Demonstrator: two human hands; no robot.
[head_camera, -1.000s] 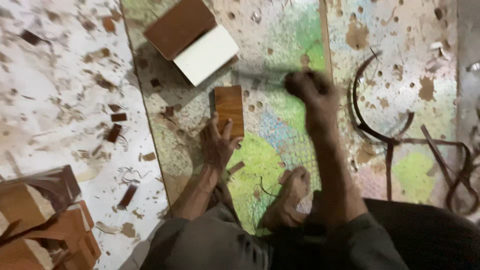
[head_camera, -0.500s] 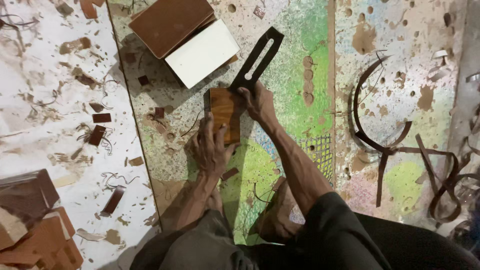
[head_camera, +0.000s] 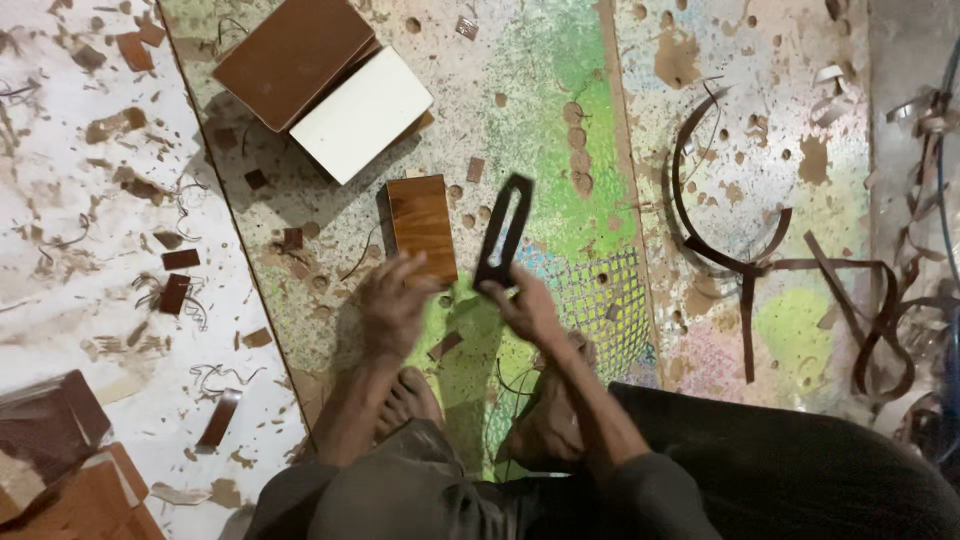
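The right hand (head_camera: 525, 310) grips the lower end of a flat black tool (head_camera: 503, 233) with a long slot through it, holding it raised and tilted just right of a small brown wooden block (head_camera: 422, 228). The block lies flat on the paint-speckled floor mat (head_camera: 560, 120), its near edge touching the fingertips of the left hand (head_camera: 392, 300), which is spread open and holds nothing. Two bare feet rest just below the hands.

The likeliest trouble, as I judge it, is the block sliding: the left hand only touches its edge, so any push from the tool could skid it across the gritty mat. The tool's edge also sits close to the left fingers, and a slip could catch them.

Half a second earlier the tool lay farther up the mat, angled away from the block, with the right hand at the block's top corner; now the tool is lifted nearer and stands more upright.
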